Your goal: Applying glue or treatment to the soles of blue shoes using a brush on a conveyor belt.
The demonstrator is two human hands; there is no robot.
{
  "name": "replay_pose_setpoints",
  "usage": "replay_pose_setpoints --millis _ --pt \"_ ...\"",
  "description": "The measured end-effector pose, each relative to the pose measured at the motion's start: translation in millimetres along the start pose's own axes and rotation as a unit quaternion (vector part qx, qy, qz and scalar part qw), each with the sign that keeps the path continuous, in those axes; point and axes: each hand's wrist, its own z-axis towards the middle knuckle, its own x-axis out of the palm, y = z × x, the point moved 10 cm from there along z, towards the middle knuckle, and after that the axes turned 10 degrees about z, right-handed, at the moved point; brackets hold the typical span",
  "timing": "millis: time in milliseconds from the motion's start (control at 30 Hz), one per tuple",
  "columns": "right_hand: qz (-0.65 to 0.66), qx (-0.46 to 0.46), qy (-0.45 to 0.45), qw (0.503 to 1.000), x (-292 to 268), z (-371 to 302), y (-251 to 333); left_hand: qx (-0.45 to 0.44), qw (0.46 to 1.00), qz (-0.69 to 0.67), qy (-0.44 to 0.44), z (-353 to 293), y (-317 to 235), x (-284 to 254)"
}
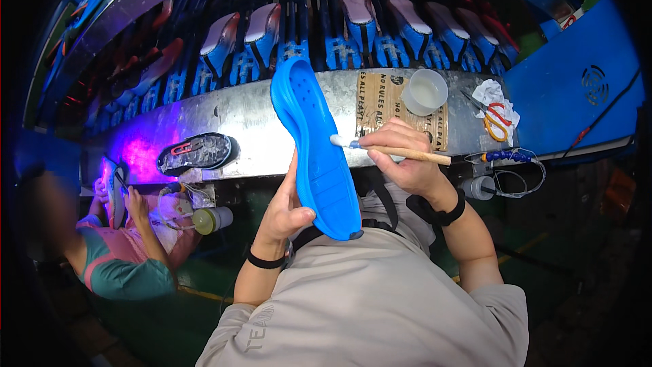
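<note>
A bright blue shoe sole (318, 153) is held up in front of me, its hollow inner side facing me and its small holes at the far end. My left hand (285, 205) grips its left edge near the lower end, thumb at the rim. Between the fingers of my right hand (399, 156) is a brush (406, 154) with a wooden handle. Its white tip touches or nearly touches the sole's right edge about midway. Beyond my right hand, a translucent tub (425, 91) of pale liquid stands on a piece of cardboard (370, 105).
Upside-down shoes (261, 30) on blue holders line the rack behind the metal bench (265, 119). Orange-handled scissors (499, 121) lie on crumpled white paper at right. A dark sole-shaped tray (195, 153) sits at left. At far left, another person (129, 258) holds a shoe under purple light.
</note>
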Motion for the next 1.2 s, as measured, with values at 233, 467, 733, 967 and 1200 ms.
replay_pose_setpoints --millis 233,467,733,967,1200 --pt "0.021 0.009 0.013 1.000 8 -8 9 0.008 1.000 0.005 -0.010 -1 -8 -10" --pt "0.055 0.025 0.029 0.998 12 -16 18 0.030 0.998 0.029 -0.049 -4 -15 -21" --pt "0.068 0.017 0.048 0.996 16 -21 31 0.064 0.992 0.077 -0.071 -8 -19 -35" --pt "0.135 0.062 0.020 0.989 7 -24 26 0.070 0.990 0.098 -0.073 -9 -21 -39" --pt "0.208 0.128 -0.143 0.959 -24 -41 -4 0.087 0.991 0.090 -0.056 -10 -26 -50"
